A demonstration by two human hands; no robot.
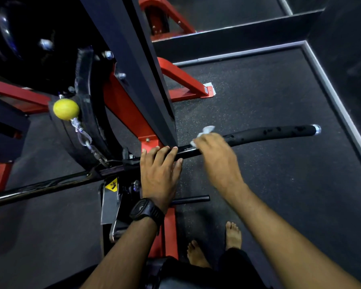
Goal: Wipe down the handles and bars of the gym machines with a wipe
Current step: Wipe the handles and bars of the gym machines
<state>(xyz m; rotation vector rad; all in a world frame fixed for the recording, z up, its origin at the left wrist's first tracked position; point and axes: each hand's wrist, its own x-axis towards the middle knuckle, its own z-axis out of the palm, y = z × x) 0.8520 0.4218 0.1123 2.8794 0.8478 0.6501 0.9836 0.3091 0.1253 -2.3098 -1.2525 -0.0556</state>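
Along the black bar [187,151], at the spot where bare metal meets the foam grip [279,132]: right hand [215,155] curled over the top, pinning a crumpled white wipe [204,132] against the bar; a tuft of the wipe sticks out beyond the knuckles on the far side. Fingers bent round bar and wipe together, a closed hold that probably lets the cloth cover most of the bar's girth in one sliding pass. Left hand [159,170] just inboard on the same bar, fingers nearly straight and laid flat across it, gripping nothing. It looks like a steadying press so the hanging bar does not swing or twist under the rubbing. Thumb hidden, so cannot tell if it hooks underneath. Black watch [146,209] on that wrist. Foam shows dark blotches out toward the chrome end cap [317,129], possibly damp or worn; cannot tell which. Cable with yellow ball stop [66,109] rises beyond the bar's centre, alongside the red frame [131,113]. Judgement: wiping looks midway along this half, outer grip likely next.
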